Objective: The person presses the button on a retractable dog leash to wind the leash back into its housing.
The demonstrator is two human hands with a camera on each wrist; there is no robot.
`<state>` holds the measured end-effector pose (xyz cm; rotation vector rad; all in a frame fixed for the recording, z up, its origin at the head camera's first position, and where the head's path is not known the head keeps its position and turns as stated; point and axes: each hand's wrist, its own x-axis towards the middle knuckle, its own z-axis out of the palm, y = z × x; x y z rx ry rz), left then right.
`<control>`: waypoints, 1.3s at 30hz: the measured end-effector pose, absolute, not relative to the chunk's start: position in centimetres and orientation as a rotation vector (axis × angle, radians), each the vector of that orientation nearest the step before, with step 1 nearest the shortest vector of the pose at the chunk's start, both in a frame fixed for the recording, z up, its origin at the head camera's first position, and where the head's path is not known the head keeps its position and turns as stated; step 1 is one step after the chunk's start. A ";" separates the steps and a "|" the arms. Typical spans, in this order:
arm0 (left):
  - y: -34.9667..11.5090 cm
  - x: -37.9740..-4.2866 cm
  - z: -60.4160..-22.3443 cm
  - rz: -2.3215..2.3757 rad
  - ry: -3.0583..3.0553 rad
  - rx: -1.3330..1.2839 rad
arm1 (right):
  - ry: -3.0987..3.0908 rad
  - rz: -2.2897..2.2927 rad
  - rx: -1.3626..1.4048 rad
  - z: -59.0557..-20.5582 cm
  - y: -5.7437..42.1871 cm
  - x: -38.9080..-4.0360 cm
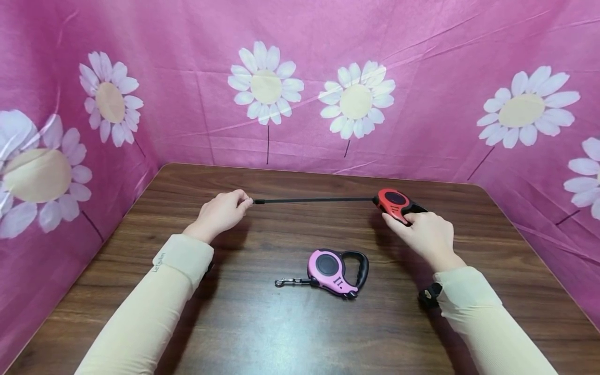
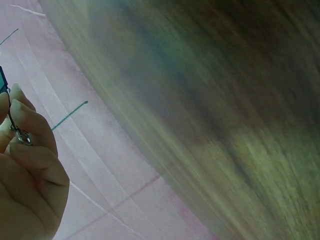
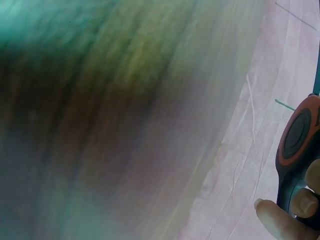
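My right hand [image 1: 424,234] grips the handle of a red and black retractable dog leash [image 1: 392,202], raised above the right half of the table. From its left end a thin black cord [image 1: 319,200] runs straight and level to my left hand [image 1: 222,212]. There the fingers pinch the cord's end, and the left wrist view shows a small metal clip [image 2: 22,136] between them. A second leash, pink and black [image 1: 330,271], lies on the table between my arms, its metal clip [image 1: 288,282] pointing left. The right wrist view catches the red leash's casing [image 3: 297,135] and curled fingers.
The brown wood-grain table [image 1: 244,333] spreads under both arms. A pink cloth [image 1: 309,151] with big white daisies hangs behind it and along both sides. A black wrist strap [image 1: 428,296] shows by the right cuff.
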<state>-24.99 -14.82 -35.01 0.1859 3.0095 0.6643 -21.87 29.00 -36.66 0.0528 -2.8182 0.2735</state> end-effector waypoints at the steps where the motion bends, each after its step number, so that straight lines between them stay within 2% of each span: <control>1: -14.8 -25.0 -35.0 0.666 3.009 0.188 | -2.821 0.271 0.053 -36.6 29.0 -21.9; 39: -13.4 -24.4 -34.5 0.711 3.059 0.258 | -2.786 0.273 0.136 -36.3 27.7 -21.4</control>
